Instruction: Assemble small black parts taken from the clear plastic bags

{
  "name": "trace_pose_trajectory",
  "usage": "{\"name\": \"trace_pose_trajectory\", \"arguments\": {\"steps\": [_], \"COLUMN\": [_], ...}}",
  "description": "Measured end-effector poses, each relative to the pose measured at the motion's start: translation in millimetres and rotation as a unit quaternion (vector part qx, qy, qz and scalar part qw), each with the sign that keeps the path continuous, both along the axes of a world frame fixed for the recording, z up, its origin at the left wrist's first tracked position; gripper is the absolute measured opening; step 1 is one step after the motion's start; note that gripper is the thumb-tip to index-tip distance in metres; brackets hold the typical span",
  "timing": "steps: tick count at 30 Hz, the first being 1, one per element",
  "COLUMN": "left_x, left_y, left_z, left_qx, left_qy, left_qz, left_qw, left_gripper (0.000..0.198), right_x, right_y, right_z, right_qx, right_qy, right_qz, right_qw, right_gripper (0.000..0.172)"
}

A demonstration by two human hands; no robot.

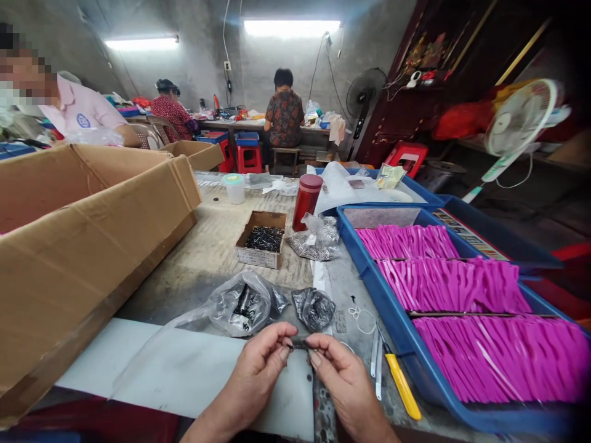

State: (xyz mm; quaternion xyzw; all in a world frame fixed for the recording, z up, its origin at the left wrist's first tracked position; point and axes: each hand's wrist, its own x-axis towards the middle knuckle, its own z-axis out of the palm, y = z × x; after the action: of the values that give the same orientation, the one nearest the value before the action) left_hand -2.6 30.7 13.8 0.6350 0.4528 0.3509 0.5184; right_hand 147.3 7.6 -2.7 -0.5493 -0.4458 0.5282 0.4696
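Observation:
Close to the table's near edge, my left hand (pixel 263 357) and my right hand (pixel 344 375) face each other, thumbs and fingertips pinched. Between them they hold a small dark narrow piece (pixel 301 345), mostly covered by the fingers, so its kind is unclear. Just beyond my hands lie an open clear plastic bag (pixel 244 304) with small black and white parts and a dark crumpled plastic bag (pixel 314 309). Under my left hand is a pale sheet (pixel 184 375). Right of my right hand are a yellow-handled tool (pixel 402 384) and thin metal strips (pixel 377 363).
A large cardboard box (pixel 96 240) fills the left side. Farther back stand a small box of dark parts (pixel 261 255), a red flask (pixel 306 202) and a plastic bag of metal parts (pixel 314 240). A blue tray (pixel 369 271) holds rows of magenta pieces. Several people sit beyond.

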Motion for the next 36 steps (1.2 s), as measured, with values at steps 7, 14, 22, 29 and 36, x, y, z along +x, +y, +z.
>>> {"name": "trace_pose_trajectory", "arguments": {"steps": [7,14,22,29,36], "left_x": [6.4,4.8,2.6,0.4,-0.9], "left_y": [-6.2,-6.6,-6.3,-4.2,-4.1], "left_z": [-12.0,-18.9,-15.4,-12.6,-9.9], "left_qx": [0.010,0.054,0.080,0.105,0.110], "left_qy": [-0.040,-0.009,0.013,0.042,0.069], "left_qz": [-0.008,-0.030,-0.052,-0.069,-0.083], "left_qw": [0.999,0.998,0.995,0.991,0.988], "left_gripper": [0.020,0.020,0.021,0.022,0.022], "right_x": [-4.8,-3.9,-0.6,-0.1,0.7], "right_y": [-3.1,-6.0,-8.7,-7.9,-8.6], "right_z": [4.0,2.6,-1.9,0.5,-0.7], "right_qx": [0.009,0.013,0.023,0.015,0.003], "right_qy": [0.042,0.052,0.024,0.032,0.049], "right_qz": [0.029,0.046,0.068,0.081,0.090], "right_qw": [0.999,0.998,0.997,0.996,0.995], "right_gripper": [0.013,0.009,0.009,0.010,0.008]}}
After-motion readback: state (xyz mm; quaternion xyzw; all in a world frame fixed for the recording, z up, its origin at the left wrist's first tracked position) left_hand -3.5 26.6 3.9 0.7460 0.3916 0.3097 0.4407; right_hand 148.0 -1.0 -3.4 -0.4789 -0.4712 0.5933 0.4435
